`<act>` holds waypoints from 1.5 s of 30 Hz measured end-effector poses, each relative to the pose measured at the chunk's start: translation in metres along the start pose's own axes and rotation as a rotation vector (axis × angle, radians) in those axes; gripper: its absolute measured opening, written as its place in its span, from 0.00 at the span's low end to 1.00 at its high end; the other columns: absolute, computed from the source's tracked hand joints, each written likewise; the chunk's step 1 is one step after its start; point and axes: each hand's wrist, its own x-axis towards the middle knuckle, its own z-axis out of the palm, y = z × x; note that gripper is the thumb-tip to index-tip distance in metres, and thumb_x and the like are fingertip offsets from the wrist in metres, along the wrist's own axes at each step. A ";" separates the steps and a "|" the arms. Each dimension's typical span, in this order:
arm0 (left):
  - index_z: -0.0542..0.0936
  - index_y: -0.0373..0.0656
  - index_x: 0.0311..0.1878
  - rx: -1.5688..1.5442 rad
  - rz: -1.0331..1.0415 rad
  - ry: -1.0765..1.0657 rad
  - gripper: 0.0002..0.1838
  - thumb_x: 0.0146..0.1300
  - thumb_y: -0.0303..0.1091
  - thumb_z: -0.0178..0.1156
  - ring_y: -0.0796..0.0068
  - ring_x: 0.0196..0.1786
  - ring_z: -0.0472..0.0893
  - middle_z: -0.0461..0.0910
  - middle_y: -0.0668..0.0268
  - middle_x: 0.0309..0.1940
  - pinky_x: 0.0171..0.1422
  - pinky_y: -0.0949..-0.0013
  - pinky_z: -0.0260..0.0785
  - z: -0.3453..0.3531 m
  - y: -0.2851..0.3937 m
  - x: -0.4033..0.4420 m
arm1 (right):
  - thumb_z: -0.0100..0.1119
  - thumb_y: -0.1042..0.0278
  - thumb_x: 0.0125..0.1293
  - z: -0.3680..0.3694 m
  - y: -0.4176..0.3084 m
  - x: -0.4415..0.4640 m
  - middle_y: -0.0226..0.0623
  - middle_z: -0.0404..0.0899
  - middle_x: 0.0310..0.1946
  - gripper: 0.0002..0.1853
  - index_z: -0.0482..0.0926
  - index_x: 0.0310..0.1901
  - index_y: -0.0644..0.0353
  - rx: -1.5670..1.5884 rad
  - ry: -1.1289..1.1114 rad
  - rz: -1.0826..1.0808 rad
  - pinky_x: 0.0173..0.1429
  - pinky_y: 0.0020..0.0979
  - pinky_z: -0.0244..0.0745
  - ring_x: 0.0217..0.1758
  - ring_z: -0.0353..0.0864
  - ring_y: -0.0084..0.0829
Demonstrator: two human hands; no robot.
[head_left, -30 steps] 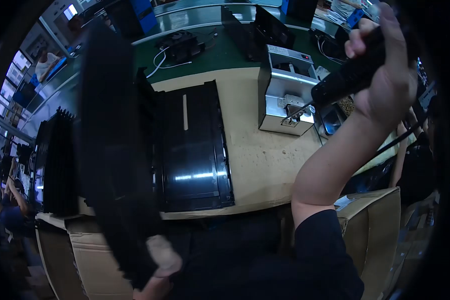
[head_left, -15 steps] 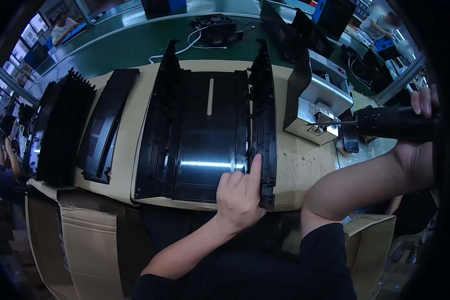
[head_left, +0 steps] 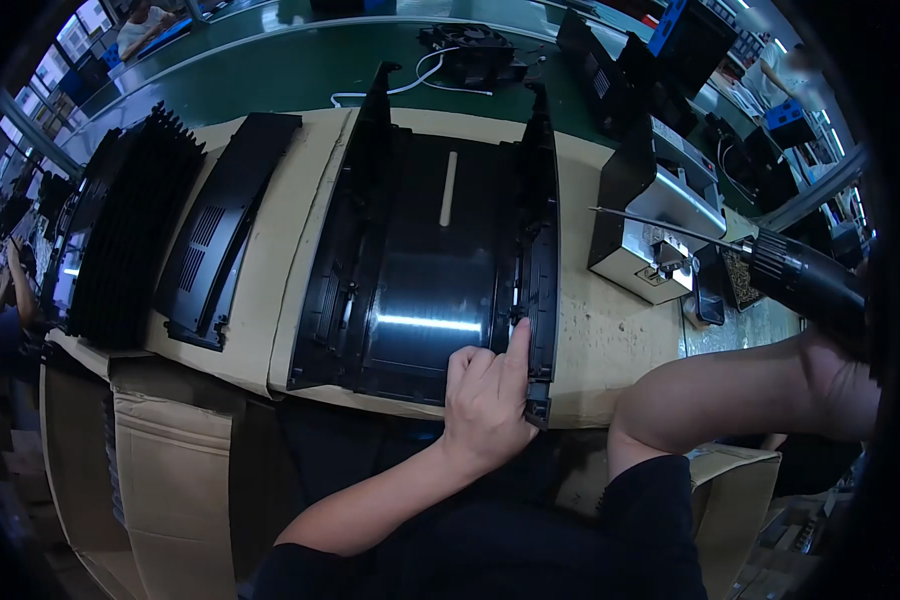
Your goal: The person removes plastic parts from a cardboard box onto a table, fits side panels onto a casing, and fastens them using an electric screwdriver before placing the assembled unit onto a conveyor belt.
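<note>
A black chassis panel with two upright side walls (head_left: 428, 270) lies open on the cardboard. My left hand (head_left: 488, 400) rests on its right side wall, index finger stretched out and touching the wall, the other fingers curled. My right hand (head_left: 838, 360), dim at the right edge, grips a black electric screwdriver (head_left: 805, 275). Its long bit points left and slightly up, passing in front of a silver-and-black box (head_left: 645, 262) that looks like a screw feeder. The fingers of my right hand are mostly hidden in shadow.
To the left lie vented black panels (head_left: 205, 255) and a stack of ribbed black parts (head_left: 130, 235). A fan (head_left: 468, 45) with a white cable sits behind. Small bins (head_left: 708, 300) stand near the box. Cardboard cartons (head_left: 175, 490) stand below the front edge. Other people work farther off.
The screwdriver has tilted, its bit tip rising and shifting left away from the front of the silver box. My left index finger stays on the side wall. The whole view has shifted slightly.
</note>
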 end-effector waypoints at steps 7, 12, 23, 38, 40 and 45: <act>0.70 0.23 0.70 -0.079 -0.078 0.015 0.40 0.50 0.22 0.67 0.64 0.36 0.75 0.75 0.64 0.29 0.53 0.57 0.64 0.005 0.003 0.001 | 0.58 0.55 0.76 0.278 0.095 0.018 0.38 0.76 0.37 0.16 0.73 0.54 0.59 0.068 -0.063 -0.012 0.36 0.29 0.75 0.32 0.76 0.27; 0.71 0.22 0.68 -0.060 -0.037 0.020 0.36 0.50 0.17 0.63 0.61 0.36 0.74 0.74 0.61 0.30 0.52 0.55 0.65 0.010 -0.002 -0.005 | 0.57 0.53 0.79 0.314 0.129 -0.001 0.40 0.78 0.34 0.24 0.68 0.62 0.65 -0.086 -0.068 0.185 0.32 0.29 0.73 0.28 0.77 0.28; 0.67 0.22 0.70 -0.110 -0.047 -0.064 0.43 0.46 0.18 0.68 0.59 0.38 0.74 0.75 0.59 0.34 0.54 0.54 0.65 0.000 -0.002 -0.003 | 0.56 0.58 0.78 0.335 0.130 0.009 0.40 0.76 0.29 0.21 0.68 0.59 0.67 -0.322 -0.242 0.330 0.28 0.26 0.72 0.23 0.76 0.25; 0.81 0.39 0.46 -0.401 -0.100 -0.444 0.25 0.50 0.38 0.83 0.68 0.39 0.79 0.78 0.67 0.31 0.46 0.62 0.76 -0.040 -0.039 0.004 | 0.59 0.44 0.77 0.278 0.184 0.039 0.29 0.73 0.29 0.25 0.64 0.56 0.57 0.739 -0.765 0.430 0.26 0.21 0.71 0.23 0.72 0.20; 0.80 0.38 0.47 -0.431 -0.138 -0.463 0.24 0.49 0.32 0.80 0.65 0.41 0.79 0.78 0.66 0.31 0.50 0.60 0.75 -0.042 -0.037 0.005 | 0.60 0.44 0.76 0.276 0.184 0.038 0.29 0.73 0.29 0.25 0.64 0.56 0.57 0.718 -0.762 0.430 0.26 0.20 0.71 0.24 0.72 0.20; 0.79 0.38 0.47 -0.464 -0.131 -0.446 0.23 0.48 0.26 0.78 0.61 0.43 0.80 0.78 0.64 0.31 0.55 0.59 0.74 -0.042 -0.037 0.005 | 0.62 0.44 0.75 0.274 0.184 0.037 0.28 0.73 0.29 0.25 0.65 0.55 0.56 0.671 -0.756 0.432 0.27 0.20 0.73 0.24 0.73 0.20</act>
